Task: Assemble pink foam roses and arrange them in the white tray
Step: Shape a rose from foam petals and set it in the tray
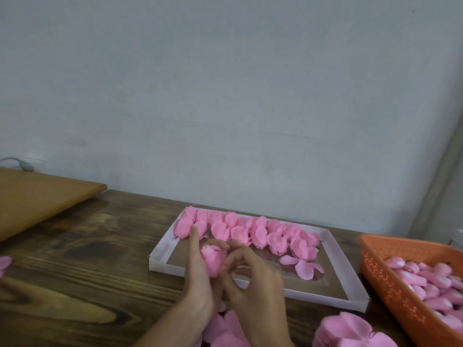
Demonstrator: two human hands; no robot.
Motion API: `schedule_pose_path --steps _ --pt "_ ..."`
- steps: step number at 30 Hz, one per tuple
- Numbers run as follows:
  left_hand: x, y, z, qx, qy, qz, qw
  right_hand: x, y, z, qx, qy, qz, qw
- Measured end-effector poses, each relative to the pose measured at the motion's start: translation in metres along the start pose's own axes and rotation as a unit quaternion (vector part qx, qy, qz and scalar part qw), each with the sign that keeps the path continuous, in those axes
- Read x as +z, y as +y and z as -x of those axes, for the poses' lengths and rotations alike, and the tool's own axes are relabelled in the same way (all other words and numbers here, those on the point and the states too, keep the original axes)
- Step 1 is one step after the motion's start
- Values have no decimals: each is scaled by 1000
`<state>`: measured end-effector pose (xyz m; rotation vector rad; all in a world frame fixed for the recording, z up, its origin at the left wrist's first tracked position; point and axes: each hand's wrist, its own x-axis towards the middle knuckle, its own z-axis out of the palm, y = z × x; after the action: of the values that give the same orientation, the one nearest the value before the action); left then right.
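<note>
A: Fingers (194,237) of the left hand (198,271) wrap a half-made rose (213,261), with the forefinger held straight. The right hand (253,276) pinches the same flower at its right side. Where does the task stand?

B: Partly done, by my reading. Just beyond the fingertips, finished roses (250,229) fill the far band of the white tray (160,249). To the right of the fingers a few loose petals (303,267) lie in it. The tray's near half holds no roses.

A: And the supply?

B: Ample. Well to the right of the fingers, an orange basket (375,249) holds buds (423,279). Below the wrists and to their right lie petal stacks (345,330). Many roses appear left to make.

A: Setting?

B: A dark, knotty wooden table (75,271) lies under the hands. Far left of the fingers is a paler board (37,196) with a cable (15,160) behind it. Beyond the tray stands a plain pale wall (225,83).
</note>
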<state>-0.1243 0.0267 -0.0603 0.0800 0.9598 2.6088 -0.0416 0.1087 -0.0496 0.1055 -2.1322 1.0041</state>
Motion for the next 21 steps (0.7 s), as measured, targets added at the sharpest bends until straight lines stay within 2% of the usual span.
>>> schedule_pose_path --steps 6,12,21 --pt "-4 1 -5 22 33 -26 999 -4 -2 -3 8 -43 -44 998" --pt "-1 6 -3 4 53 -6 999 -4 -5 -2 4 -67 -42 997" --pt "4 8 0 21 1 -32 999 -3 -3 -2 30 -27 -57 998"
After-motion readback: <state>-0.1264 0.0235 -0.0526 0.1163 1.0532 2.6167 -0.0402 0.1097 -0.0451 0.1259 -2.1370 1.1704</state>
